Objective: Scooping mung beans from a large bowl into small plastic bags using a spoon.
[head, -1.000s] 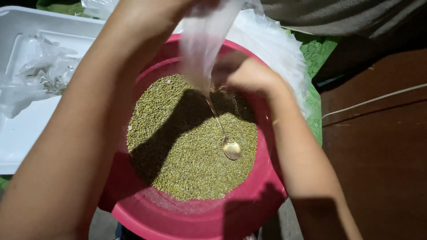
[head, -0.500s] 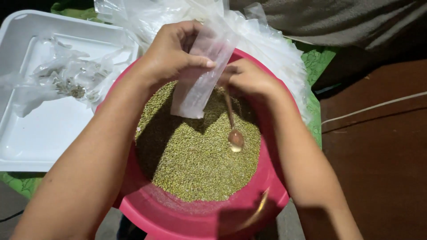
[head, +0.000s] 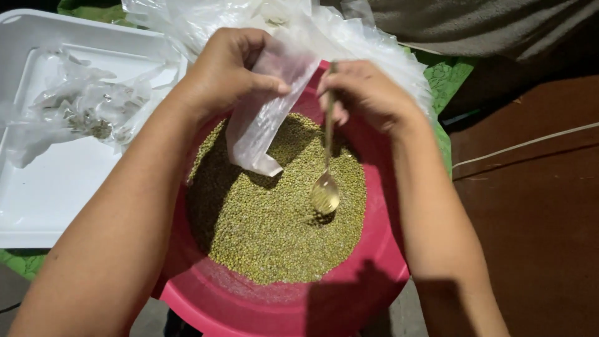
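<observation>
Left hand: the left hand [head: 228,72] is closed, thumb and fingers pinched on the top edge of a small clear plastic bag [head: 265,115].
Bag position: hangs below the left hand, lower corner touching the grain.
Right hand: the right hand [head: 365,93] is closed around the handle of a metal spoon [head: 326,187].
Spoon position: points down from the right hand, bowl loaded with grain, resting at the surface.
Grain: small green beans [head: 268,218] fill a red basin [head: 281,306] directly beneath both hands.
Beyond left forearm: a white tray [head: 43,193] carrying crumpled plastic bags [head: 81,109].
Above both hands: a heap of clear plastic sheeting [head: 206,19].
</observation>
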